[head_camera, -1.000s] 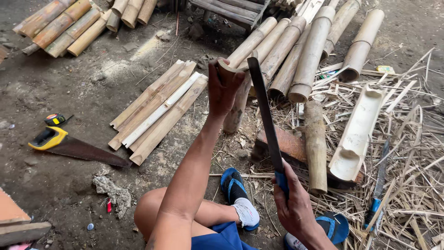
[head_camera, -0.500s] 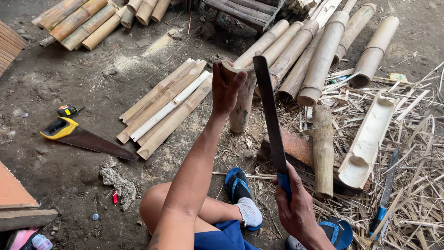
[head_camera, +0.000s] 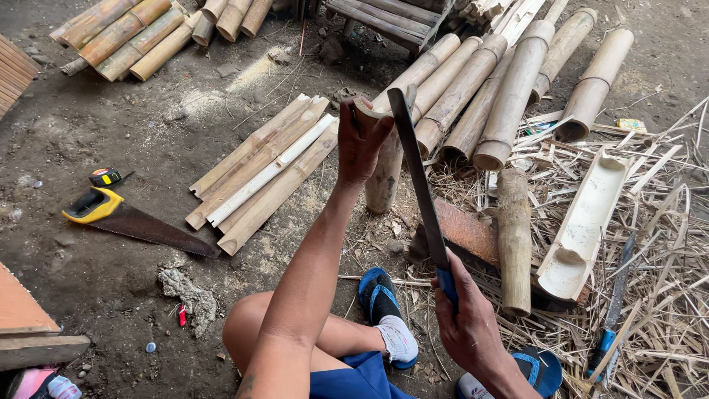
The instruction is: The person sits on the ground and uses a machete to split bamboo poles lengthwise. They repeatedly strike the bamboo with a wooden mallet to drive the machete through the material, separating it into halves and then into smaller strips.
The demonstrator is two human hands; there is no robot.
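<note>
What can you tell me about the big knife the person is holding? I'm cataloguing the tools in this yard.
The long knife is a machete-like blade, dark and dull, straight and narrow, with a squared tip and a blue handle. The right hand grips the handle low in the frame, and the blade rises away from the person. Its tip is level with the top of the upright bamboo piece that the left hand steadies; whether they touch is unclear.

A yellow-handled handsaw (head_camera: 136,223) lies beside a tape measure (head_camera: 105,176) on dirt.

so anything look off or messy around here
Mostly the ground at right: bamboo splinters and strips lie scattered loose, with a blue-handled knife half buried among them. The hand saw lies on bare dirt. The split slats are stacked neatly.
</note>
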